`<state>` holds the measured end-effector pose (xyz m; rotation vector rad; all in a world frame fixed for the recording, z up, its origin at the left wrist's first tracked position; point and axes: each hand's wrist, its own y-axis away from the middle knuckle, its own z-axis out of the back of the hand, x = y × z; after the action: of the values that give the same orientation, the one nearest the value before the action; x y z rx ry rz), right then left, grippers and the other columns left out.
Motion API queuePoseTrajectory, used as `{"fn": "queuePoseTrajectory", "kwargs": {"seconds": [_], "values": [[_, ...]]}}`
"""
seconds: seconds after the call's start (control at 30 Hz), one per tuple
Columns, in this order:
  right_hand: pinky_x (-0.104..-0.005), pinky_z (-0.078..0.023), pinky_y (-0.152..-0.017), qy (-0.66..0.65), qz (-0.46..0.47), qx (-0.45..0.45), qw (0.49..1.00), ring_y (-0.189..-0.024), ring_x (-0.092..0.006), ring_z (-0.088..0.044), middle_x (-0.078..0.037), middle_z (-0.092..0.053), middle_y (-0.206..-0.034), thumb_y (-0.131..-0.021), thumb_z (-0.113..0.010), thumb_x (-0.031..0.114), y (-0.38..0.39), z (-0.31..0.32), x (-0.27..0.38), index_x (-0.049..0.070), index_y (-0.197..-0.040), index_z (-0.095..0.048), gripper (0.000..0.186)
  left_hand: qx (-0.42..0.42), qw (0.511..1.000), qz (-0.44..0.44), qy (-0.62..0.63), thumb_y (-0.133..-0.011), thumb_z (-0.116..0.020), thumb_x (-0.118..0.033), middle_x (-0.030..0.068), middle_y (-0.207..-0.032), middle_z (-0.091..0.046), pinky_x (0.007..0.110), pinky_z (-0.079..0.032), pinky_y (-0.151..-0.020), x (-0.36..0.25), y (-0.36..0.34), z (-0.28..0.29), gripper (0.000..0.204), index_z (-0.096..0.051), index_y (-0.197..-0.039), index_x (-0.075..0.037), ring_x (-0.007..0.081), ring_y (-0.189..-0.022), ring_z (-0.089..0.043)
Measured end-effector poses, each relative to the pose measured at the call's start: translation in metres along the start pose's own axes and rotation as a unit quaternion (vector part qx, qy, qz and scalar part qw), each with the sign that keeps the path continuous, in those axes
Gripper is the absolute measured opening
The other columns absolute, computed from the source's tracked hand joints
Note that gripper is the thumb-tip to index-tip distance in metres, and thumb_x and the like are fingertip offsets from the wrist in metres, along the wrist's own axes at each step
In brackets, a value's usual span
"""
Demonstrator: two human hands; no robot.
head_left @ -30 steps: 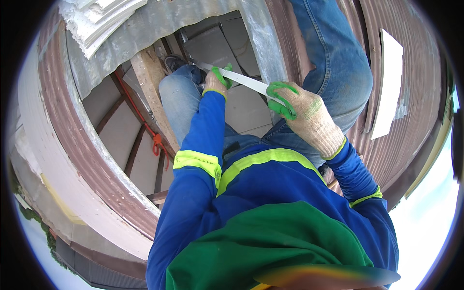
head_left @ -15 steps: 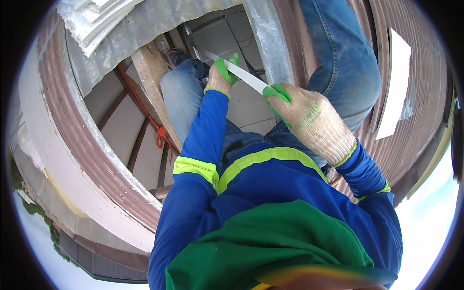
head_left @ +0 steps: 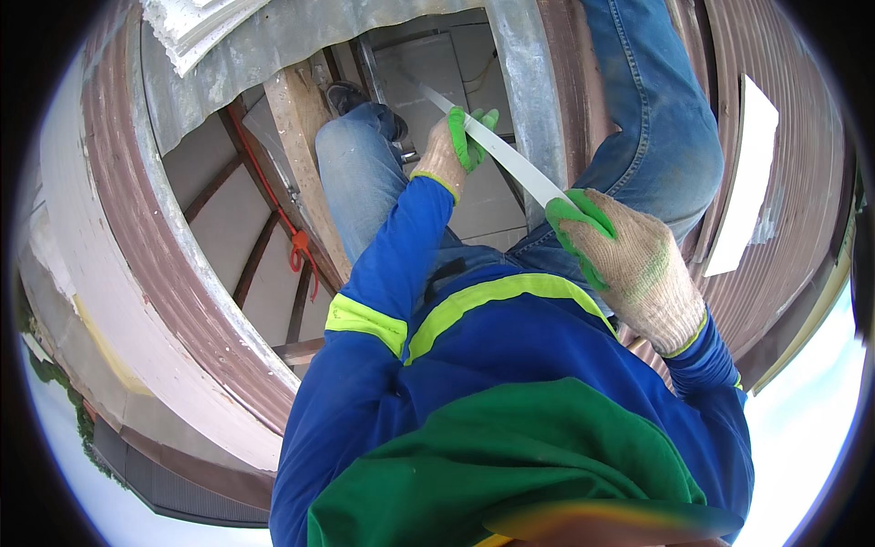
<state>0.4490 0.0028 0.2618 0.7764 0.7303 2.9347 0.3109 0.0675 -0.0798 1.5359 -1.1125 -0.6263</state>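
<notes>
Brown corrugated roof (head_left: 793, 191), grey metal sheet (head_left: 527, 96) edging an opening (head_left: 483, 208). White strip (head_left: 521, 170) slants above the opening, between both gloved hands. Left hand (head_left: 451, 149): fingers part-curled round it, mid-length. Right hand (head_left: 631, 255): closed on near end. Faint green mark (head_left: 654, 268) on its back, unreadable.

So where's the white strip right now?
In the head view, just above centre, the strip slants up-left from the right hand through the left hand, between the legs.
</notes>
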Motion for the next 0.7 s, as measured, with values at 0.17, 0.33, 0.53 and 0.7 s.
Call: {"fn": "queuePoseTrajectory", "kwargs": {"seconds": [0.17,0.33,0.53,0.7], "values": [[-0.0360,-0.065,-0.077,-0.021,-0.050,-0.009,0.998,-0.090,-0.0245,-0.076,-0.010,-0.072,-0.105,-0.083,-0.078,0.006,0.008,0.036,-0.001,0.008,-0.114,-0.071,0.032,-0.045,0.992,0.088,0.073,-0.109,-0.057,-0.024,0.0167,-0.111,-0.069,0.043,-0.069,-0.075,0.054,0.018,0.012,0.030,-0.056,-0.123,0.003,0.0320,-0.091,-0.075],[-0.0381,-0.065,-0.080,-0.053,-0.060,0.052,0.995,-0.092,-0.0276,-0.077,-0.012,-0.072,-0.108,-0.081,-0.080,0.002,-0.016,0.016,-0.023,0.007,-0.121,-0.070,0.041,-0.148,0.980,0.134,0.002,-0.106,-0.064,-0.030,0.0088,-0.098,-0.067,0.043,-0.069,-0.068,0.066,0.008,0.042,0.027,-0.057,-0.111,-0.005,0.0271,-0.079,-0.073],[-0.0400,-0.064,-0.086,-0.045,-0.090,0.114,0.988,-0.096,-0.0311,-0.076,-0.014,-0.071,-0.111,-0.082,-0.077,-0.002,-0.043,-0.030,-0.036,0.008,-0.123,-0.068,0.043,-0.217,0.958,0.176,-0.063,-0.104,-0.064,-0.035,0.0124,-0.104,-0.068,0.045,-0.068,-0.069,0.074,-0.032,0.078,0.034,-0.059,-0.115,-0.004,0.0297,-0.086,-0.074],[-0.0402,-0.064,-0.074,-0.008,-0.032,0.136,0.990,-0.085,-0.0306,-0.074,-0.013,-0.066,-0.098,-0.084,-0.074,0.001,-0.044,-0.052,-0.034,0.007,-0.120,-0.066,0.037,-0.104,0.970,0.107,-0.193,-0.105,-0.061,-0.033,0.0149,-0.098,-0.070,0.048,-0.067,-0.071,0.078,-0.055,0.096,0.031,-0.060,-0.113,-0.003,0.0327,-0.084,-0.075]]}}
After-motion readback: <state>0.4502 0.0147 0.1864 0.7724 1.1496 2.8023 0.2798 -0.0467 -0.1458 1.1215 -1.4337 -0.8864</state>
